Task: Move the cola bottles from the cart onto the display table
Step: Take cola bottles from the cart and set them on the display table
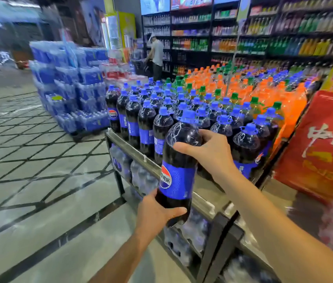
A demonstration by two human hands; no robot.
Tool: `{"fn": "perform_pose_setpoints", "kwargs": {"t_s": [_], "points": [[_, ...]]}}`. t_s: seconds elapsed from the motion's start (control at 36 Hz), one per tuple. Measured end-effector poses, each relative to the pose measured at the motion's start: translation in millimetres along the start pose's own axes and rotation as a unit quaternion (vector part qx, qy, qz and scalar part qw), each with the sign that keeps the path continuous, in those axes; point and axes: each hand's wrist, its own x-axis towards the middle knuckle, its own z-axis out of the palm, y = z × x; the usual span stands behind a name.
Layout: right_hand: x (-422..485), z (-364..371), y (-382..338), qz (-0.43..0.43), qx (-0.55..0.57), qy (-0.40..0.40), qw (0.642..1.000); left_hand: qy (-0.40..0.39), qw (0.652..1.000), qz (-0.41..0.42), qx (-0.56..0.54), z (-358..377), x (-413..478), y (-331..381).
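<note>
I hold one large cola bottle [179, 160] with a blue cap and blue label, upright, just in front of the display table's metal front edge [133, 152]. My left hand [157, 211] grips its base from below. My right hand [208, 152] wraps round its shoulder. Several more cola bottles [147, 123] stand in rows on the table, the nearest row along the front edge. The cart is out of view.
Orange and green soda bottles [243, 86] fill the table behind the colas. Shrink-wrapped bottle packs sit on the shelf under the table [141, 176]. A stack of water packs [69, 82] stands left, a red box [325, 144] right. A person [156, 56] stands by the far shelves.
</note>
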Motion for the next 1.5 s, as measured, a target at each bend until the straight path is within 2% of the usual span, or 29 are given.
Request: {"fn": "perform_pose_setpoints", "kwargs": {"t_s": [0.22,0.44,0.64,0.86,1.06,1.22,1.36,1.5], "points": [[47,-12,20,-0.002,-0.003,-0.027,1.000,0.020,0.999,-0.025,-0.020,31,40,6],[87,-11,46,0.014,-0.037,-0.017,0.999,0.010,0.999,-0.024,-0.027,53,90,2],[118,3,67,-0.003,-0.068,0.033,0.997,-0.032,0.999,-0.003,-0.012,66,154,-16],[146,24,87,0.027,-0.112,0.108,0.987,-0.111,0.993,0.025,0.006,72,225,-29],[162,47,105,0.052,-0.144,0.166,0.974,-0.175,0.983,0.036,-0.032,76,268,-44],[164,66,120,0.074,-0.160,0.201,0.964,-0.225,0.970,0.012,-0.094,77,290,-59],[162,79,126,0.084,-0.164,0.215,0.959,-0.253,0.962,0.021,-0.104,74,299,-68],[165,90,128,0.091,-0.159,0.225,0.957,-0.282,0.946,0.003,-0.158,75,310,-77]]}}
